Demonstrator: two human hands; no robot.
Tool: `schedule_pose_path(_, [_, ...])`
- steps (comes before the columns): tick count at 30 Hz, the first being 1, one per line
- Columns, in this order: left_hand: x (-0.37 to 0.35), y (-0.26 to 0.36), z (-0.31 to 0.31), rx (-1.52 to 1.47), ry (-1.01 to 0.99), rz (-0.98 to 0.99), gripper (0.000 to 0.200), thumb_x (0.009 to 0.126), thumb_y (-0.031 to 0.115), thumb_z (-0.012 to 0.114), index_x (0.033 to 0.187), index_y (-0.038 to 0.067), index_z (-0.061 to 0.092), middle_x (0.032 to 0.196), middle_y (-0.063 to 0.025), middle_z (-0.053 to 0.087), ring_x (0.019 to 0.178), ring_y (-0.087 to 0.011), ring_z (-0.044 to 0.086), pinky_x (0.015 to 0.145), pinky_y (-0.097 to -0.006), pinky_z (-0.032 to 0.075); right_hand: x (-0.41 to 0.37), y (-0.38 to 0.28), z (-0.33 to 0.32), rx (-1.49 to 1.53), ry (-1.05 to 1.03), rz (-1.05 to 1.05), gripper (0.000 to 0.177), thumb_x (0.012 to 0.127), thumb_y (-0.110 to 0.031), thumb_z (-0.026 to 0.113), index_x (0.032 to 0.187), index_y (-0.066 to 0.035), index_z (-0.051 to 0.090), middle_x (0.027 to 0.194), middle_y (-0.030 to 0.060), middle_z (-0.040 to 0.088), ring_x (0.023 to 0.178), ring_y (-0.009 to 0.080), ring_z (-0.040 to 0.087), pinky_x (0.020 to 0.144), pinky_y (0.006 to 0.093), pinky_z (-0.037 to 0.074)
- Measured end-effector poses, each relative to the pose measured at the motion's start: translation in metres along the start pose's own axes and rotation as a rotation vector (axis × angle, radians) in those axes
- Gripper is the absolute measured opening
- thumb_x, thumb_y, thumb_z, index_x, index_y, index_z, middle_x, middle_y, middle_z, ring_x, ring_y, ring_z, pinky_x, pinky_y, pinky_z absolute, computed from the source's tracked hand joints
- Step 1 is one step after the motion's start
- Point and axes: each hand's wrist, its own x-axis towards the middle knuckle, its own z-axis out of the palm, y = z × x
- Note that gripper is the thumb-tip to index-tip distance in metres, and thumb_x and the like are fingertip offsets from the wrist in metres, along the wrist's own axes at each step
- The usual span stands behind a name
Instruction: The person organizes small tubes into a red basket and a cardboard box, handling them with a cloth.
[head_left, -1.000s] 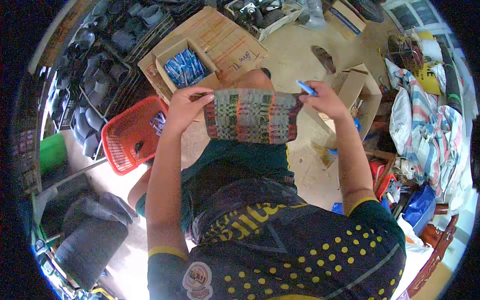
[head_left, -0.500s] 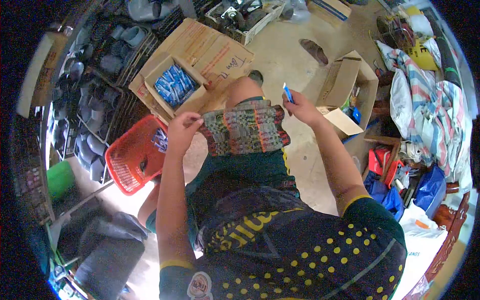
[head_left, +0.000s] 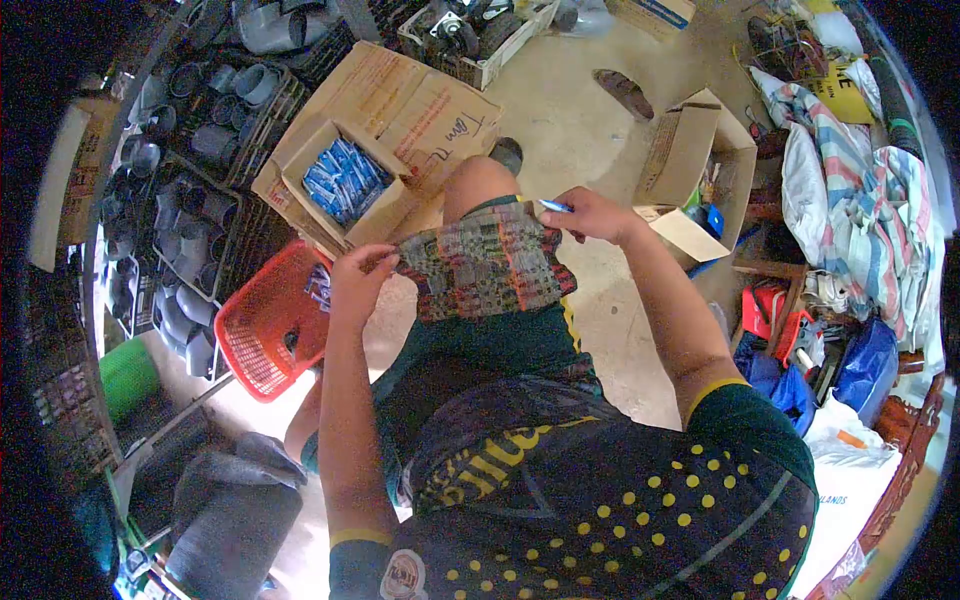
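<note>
Reference landmark: the patterned pack (head_left: 485, 262), a flat, multi-coloured printed sheet lying across my lap, just below my bare knee (head_left: 478, 180).

**Hand state**
- My left hand (head_left: 362, 275) is pinching the left edge of the patterned pack, with fingers closed narrowly on the upper left corner.
- My right hand (head_left: 595, 215) is gripping a blue pen (head_left: 553, 206) at the upper right corner of the pack. The pen is lying almost level, with its tip pointing left along the top edge. I cannot tell whether this hand is also pressing on the pack or only resting beside it.

**Surroundings, relative to the pack**
- To the left, near my left hand, a red basket (head_left: 250, 345) is holding a few blue items at its near end.
- Above and to the left, a small cardboard box (head_left: 385, 220) is standing open, well filled with blue packets (head_left: 345, 180).
- To the right, past my right hand, an open carton (head_left: 690, 140) is lying on the floor.

**Progress, as judged**
- Done: I am holding the pack spread flat and steadied at two corners, and the pen is in position at its top edge.
- Not confirmed: the printed pattern is too busy to show whether any pen mark is already on the pack.
- Remaining: the pen work on this pack appears to be at its beginning. The small box is looking far fuller than the basket, so I am judging that most of the stock is unhandled.
</note>
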Motion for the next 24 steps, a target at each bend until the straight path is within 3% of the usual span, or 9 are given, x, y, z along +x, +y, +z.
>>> schedule_pose_path(3, [0.002,-0.009,0.005,-0.145,0.027,0.015,0.02,0.085,0.008,0.071,0.103,-0.001,0.071,0.087,-0.0054,0.071,0.077,-0.0118,0.065,0.07,-0.0249,0.051,-0.005,-0.009,0.002,-0.056,0.011,-0.159,0.04,0.079,-0.041,0.076,0.091,-0.003,0.071,0.074,0.0082,0.066,0.06,0.0169,0.06,0.051,0.0319,0.048])
schedule_pose_path(6, [0.002,-0.013,0.004,-0.176,0.029,0.005,0.021,0.085,0.008,0.071,0.105,0.0,0.071,0.089,-0.0061,0.071,0.078,-0.0124,0.065,0.072,-0.025,0.052,-0.011,-0.018,-0.003,-0.155,0.052,-0.127,0.032,0.082,-0.032,0.074,0.086,-0.001,0.068,0.072,0.0054,0.063,0.062,0.013,0.056,0.054,0.0292,0.045])
schedule_pose_path(9, [0.004,-0.021,0.003,-0.158,0.025,0.009,0.022,0.085,0.009,0.072,0.105,0.0,0.071,0.089,-0.0061,0.072,0.079,-0.0122,0.065,0.073,-0.0251,0.052,-0.009,-0.016,-0.008,-0.32,0.251,-0.374,0.028,0.082,-0.028,0.075,0.086,-0.001,0.069,0.072,0.0052,0.063,0.067,0.0128,0.057,0.063,0.0295,0.046])
schedule_pose_path(12, [0.002,-0.019,0.002,-0.087,0.037,0.008,0.022,0.085,0.011,0.072,0.104,0.0,0.072,0.089,-0.0057,0.072,0.079,-0.0119,0.065,0.072,-0.0252,0.051,-0.004,-0.013,-0.009,-0.06,0.197,-0.304,0.022,0.083,-0.023,0.075,0.089,-0.003,0.07,0.072,0.0048,0.063,0.072,0.0113,0.056,0.069,0.0295,0.045])
schedule_pose_path(15, [0.0,-0.014,0.0,-0.024,0.036,0.023,0.022,0.085,0.012,0.072,0.104,0.001,0.072,0.089,-0.0056,0.072,0.078,-0.012,0.065,0.072,-0.0249,0.051,0.008,-0.011,0.002,-0.053,0.213,-0.323,0.018,0.082,-0.019,0.076,0.091,-0.004,0.071,0.074,0.0038,0.064,0.073,0.0093,0.055,0.068,0.0288,0.045])
schedule_pose_path(18, [0.002,-0.017,0.0,0.008,0.015,-0.01,0.023,0.085,0.011,0.072,0.105,0.001,0.072,0.089,-0.0058,0.072,0.079,-0.0126,0.065,0.073,-0.0249,0.051,0.012,-0.015,0.014,-0.071,0.335,-0.378,0.033,0.079,-0.033,0.078,0.093,-0.004,0.071,0.08,0.0102,0.068,0.073,0.0216,0.061,0.07,0.0377,0.048])
schedule_pose_path(21, [0.0,-0.015,0.001,-0.012,0.039,-0.001,0.023,0.084,0.01,0.072,0.105,0.001,0.072,0.091,-0.0061,0.072,0.082,-0.013,0.066,0.076,-0.0257,0.052,0.004,-0.024,0.012,-0.079,0.234,-0.207,0.033,0.08,-0.034,0.076,0.093,-0.004,0.07,0.08,0.0124,0.068,0.072,0.0243,0.062,0.069,0.0397,0.048])
schedule_pose_path(24, [0.001,-0.012,0.0,0.015,0.012,0.013,0.023,0.084,0.009,0.072,0.105,0.001,0.072,0.093,-0.0065,0.073,0.085,-0.0132,0.067,0.079,-0.0269,0.052,0.006,-0.02,0.006,-0.253,0.181,-0.229,0.033,0.081,-0.034,0.074,0.095,-0.004,0.07,0.082,0.0155,0.068,0.074,0.0281,0.064,0.07,0.0414,0.048])
